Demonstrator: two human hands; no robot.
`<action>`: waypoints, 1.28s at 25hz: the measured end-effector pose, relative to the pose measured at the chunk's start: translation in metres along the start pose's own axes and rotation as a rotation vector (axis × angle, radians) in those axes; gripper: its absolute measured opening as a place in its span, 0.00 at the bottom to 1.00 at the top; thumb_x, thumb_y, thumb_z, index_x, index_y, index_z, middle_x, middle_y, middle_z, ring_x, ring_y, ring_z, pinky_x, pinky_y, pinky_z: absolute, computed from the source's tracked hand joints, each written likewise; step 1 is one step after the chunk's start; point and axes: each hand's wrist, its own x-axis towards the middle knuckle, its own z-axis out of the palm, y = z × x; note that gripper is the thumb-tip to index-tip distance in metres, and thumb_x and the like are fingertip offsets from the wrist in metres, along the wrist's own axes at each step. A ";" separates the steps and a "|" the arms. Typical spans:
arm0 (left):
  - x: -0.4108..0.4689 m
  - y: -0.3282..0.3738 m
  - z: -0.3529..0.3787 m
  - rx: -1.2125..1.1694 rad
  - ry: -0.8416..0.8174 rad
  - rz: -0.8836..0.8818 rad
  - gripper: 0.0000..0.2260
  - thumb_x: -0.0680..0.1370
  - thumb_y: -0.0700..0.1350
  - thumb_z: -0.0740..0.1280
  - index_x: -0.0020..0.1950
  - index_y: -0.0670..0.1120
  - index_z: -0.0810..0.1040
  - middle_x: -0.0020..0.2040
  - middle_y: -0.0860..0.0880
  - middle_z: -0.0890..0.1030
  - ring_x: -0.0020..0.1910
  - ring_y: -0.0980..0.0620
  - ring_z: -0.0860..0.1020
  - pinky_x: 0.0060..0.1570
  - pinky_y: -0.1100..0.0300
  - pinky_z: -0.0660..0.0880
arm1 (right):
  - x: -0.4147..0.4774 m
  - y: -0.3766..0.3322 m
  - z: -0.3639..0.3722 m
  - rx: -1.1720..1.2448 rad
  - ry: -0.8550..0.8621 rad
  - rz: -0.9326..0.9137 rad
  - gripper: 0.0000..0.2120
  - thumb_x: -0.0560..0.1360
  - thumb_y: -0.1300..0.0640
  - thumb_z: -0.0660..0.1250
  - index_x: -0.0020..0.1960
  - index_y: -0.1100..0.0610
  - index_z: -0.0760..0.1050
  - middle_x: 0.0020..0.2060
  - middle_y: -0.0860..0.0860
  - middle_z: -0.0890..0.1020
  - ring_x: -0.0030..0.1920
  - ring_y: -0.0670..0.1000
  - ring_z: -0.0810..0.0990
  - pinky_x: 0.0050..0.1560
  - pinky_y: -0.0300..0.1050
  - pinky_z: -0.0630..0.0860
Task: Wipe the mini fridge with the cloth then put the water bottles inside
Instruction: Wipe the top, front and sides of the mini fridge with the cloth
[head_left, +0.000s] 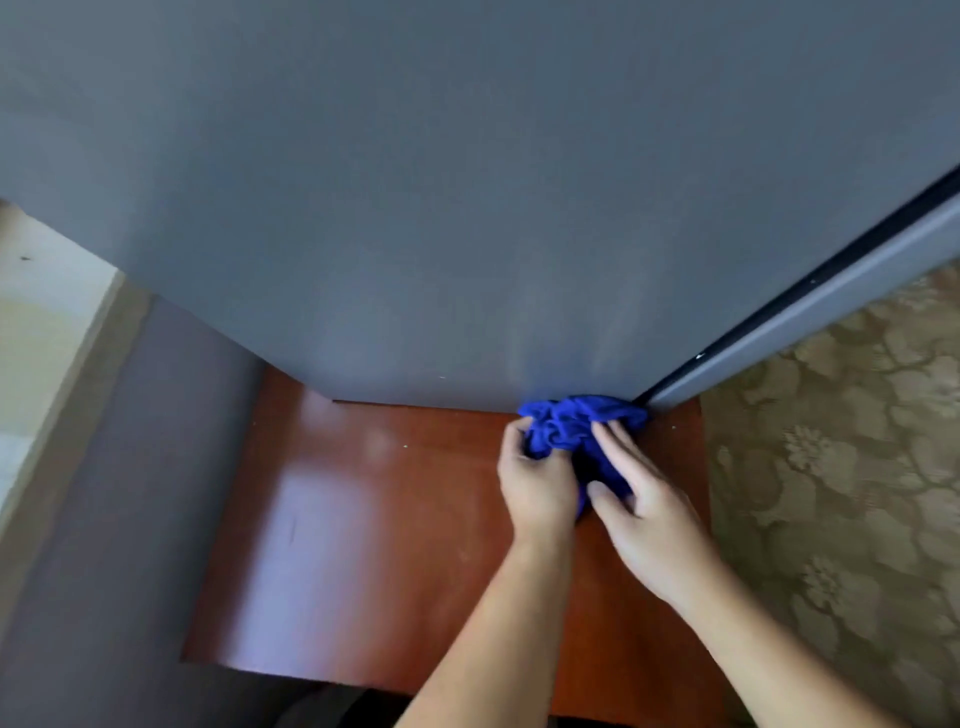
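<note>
The grey mini fridge (441, 208) fills the upper part of the head view, seen from its side, standing on a reddish-brown wooden table (363, 519). A crumpled blue cloth (576, 423) lies at the fridge's lower right corner, by the dark door seam (810, 283). My left hand (535, 483) grips the cloth's left part. My right hand (639, 499) holds its right part, fingers spread over it. No water bottles are in view.
The fridge door edge (852, 291) runs diagonally at the right. A beige floral-patterned surface (841, 467) lies right of the table. A purple-grey wall (130, 493) and a pale wooden panel (47, 322) stand at the left.
</note>
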 end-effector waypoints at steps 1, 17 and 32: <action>-0.004 -0.007 0.013 -0.018 -0.022 -0.031 0.13 0.68 0.38 0.69 0.45 0.55 0.81 0.44 0.48 0.88 0.43 0.48 0.85 0.55 0.43 0.82 | 0.000 0.008 -0.010 0.062 0.014 0.041 0.31 0.79 0.61 0.68 0.78 0.44 0.65 0.75 0.30 0.59 0.74 0.26 0.58 0.77 0.36 0.61; 0.012 0.153 -0.190 -0.019 0.210 0.277 0.14 0.75 0.34 0.73 0.57 0.49 0.85 0.45 0.48 0.89 0.42 0.54 0.84 0.43 0.60 0.82 | 0.006 -0.186 0.113 0.571 -0.185 -0.097 0.30 0.78 0.57 0.67 0.78 0.56 0.66 0.70 0.35 0.65 0.69 0.23 0.63 0.74 0.32 0.63; -0.107 0.138 -0.024 -0.118 0.059 0.257 0.13 0.72 0.36 0.73 0.53 0.49 0.86 0.46 0.42 0.88 0.43 0.45 0.85 0.55 0.33 0.81 | -0.038 -0.096 -0.066 0.755 -0.092 -0.197 0.29 0.81 0.65 0.65 0.79 0.52 0.63 0.77 0.40 0.65 0.70 0.26 0.66 0.69 0.27 0.66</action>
